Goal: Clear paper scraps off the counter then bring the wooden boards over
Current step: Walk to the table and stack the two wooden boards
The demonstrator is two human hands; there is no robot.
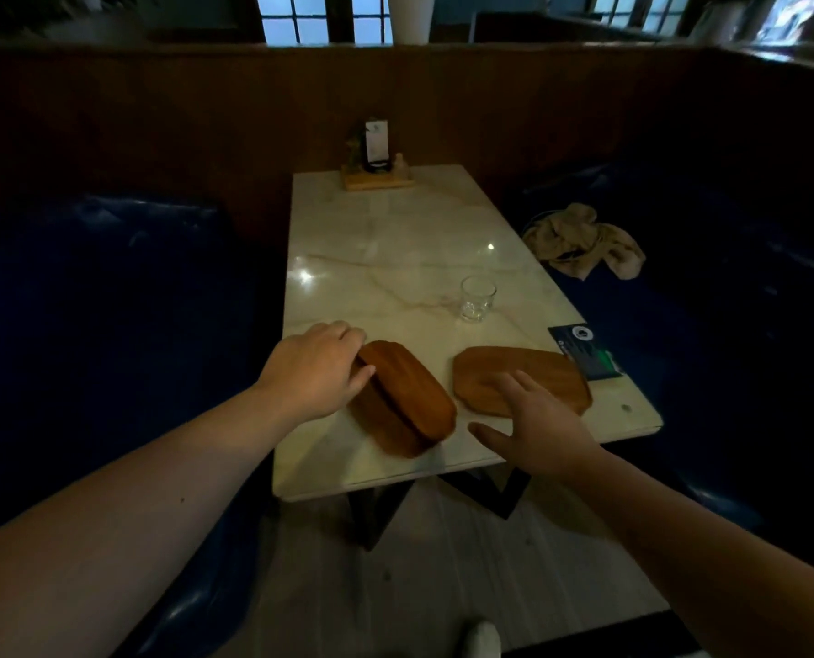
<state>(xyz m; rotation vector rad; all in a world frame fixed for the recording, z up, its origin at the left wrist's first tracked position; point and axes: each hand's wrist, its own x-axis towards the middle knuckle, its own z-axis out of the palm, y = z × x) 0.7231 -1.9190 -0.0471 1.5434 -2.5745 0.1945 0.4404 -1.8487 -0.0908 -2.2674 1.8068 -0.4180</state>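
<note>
step: fetching boards | left hand [317,368] clamped on far end of left board [402,396], tipping it up for grip | right hand [535,420] spread open over right board [521,379], lying flat | both nearer than glass [477,299] on bench [395,239] | scraps: none visible

We were in a restaurant or café booth, dimly lit. A long marble-patterned table [395,239] stood between two dark blue padded benches [110,325], with a brown wood-panelled partition [395,102] closing off the far end. Against that end we saw a small wooden caddy [377,179] holding an upright card and condiments, the kind set out for diners. A dark printed card [585,353] lay near the table's right edge, and an empty drinking glass [477,298] stood nearby. Paned windows [324,16] glowed behind the partition.
</note>
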